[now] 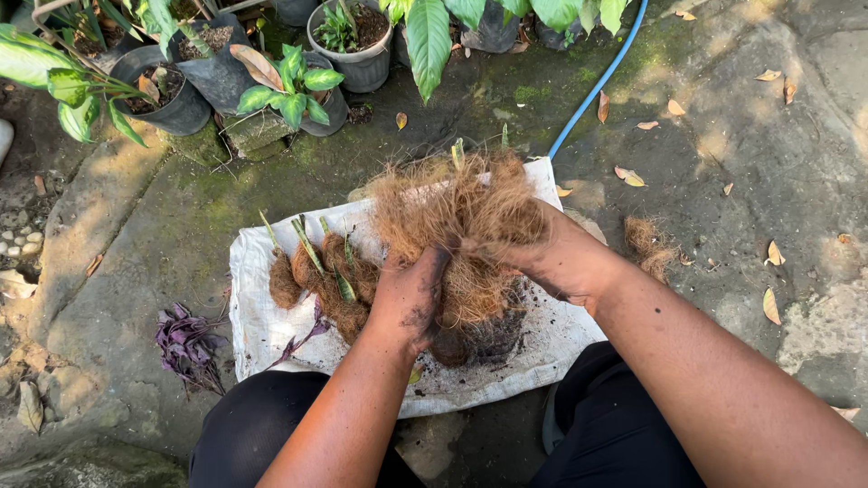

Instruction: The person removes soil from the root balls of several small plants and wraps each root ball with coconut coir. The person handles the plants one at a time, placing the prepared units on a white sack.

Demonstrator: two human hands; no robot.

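Both hands gripping a clump of coconut fibre above the white sack

The coconut fibre clump (457, 226) stands roughly upright over the white sack (262, 316), its tufts pointing away from the person; the left hand (411, 294) clutches its lower near side, the right hand (542, 248) closes on its right flank, both forearms angled inward

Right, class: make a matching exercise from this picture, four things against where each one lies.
Things:
1 coir clump
2 hose
3 purple leaves
4 wrapped cuttings

Places:
A on the white sack, left of the hands
B on the stone, left of the sack
C between the left hand and right hand
D running to the top right

Pairs: 1-C, 2-D, 3-B, 4-A
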